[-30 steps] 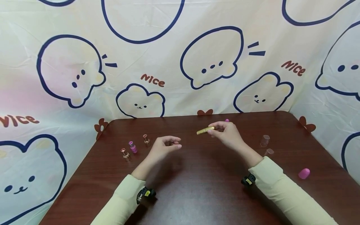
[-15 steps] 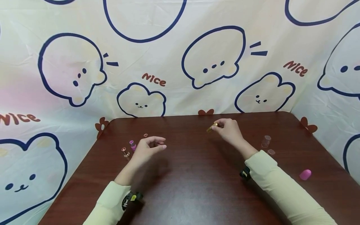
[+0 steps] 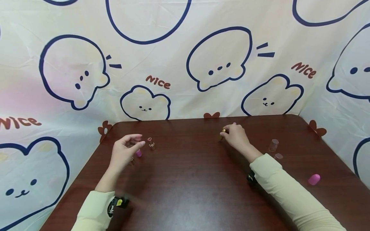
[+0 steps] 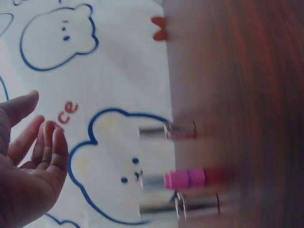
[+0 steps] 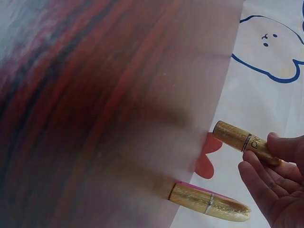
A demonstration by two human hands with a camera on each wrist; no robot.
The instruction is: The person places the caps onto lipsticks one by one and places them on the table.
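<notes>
My right hand pinches a gold lipstick tube between thumb and fingers, near the far side of the table. In the head view only a bit of this tube shows beside the fingertips. A second gold tube stands near it in the right wrist view, with a pink edge behind it. My left hand hovers by the left-hand lipsticks, fingers loosely bent and holding nothing. Around it stand a rose-gold lipstick, a pink lipstick and another rose-gold lipstick; the hand partly hides the last two in the head view.
On the right of the brown table are two clear caps and, nearer, a bright pink cap. A cartoon-printed cloth hangs behind the table and along its sides.
My left hand has travelled left from mid-table to the standing lipsticks. The right hand has shifted slightly right, and its gold tube has turned from nearly level to nearly upright.
</notes>
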